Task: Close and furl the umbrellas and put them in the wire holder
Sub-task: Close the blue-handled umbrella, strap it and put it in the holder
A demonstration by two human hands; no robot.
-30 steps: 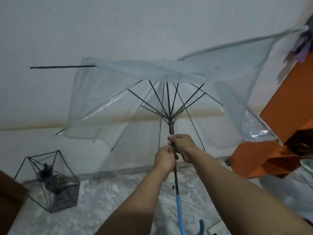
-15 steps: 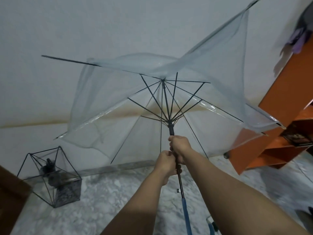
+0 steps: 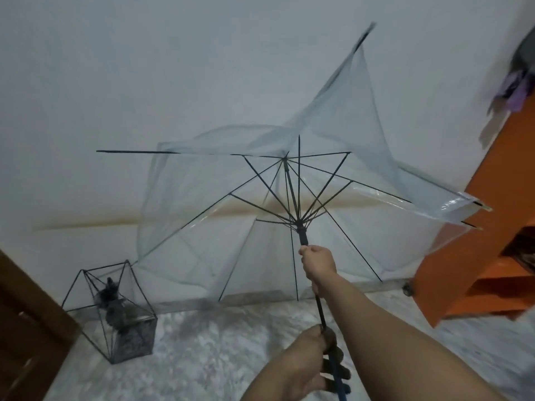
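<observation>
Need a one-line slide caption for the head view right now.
Both hands, right hand high, left hand low, grip the half-open clear umbrella shaft.

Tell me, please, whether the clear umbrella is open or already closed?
Open, and misshapen: the clear umbrella has its ribs spread from the shaft, with one canopy panel flipped upward. The right hand and left hand grip the shaft.
</observation>
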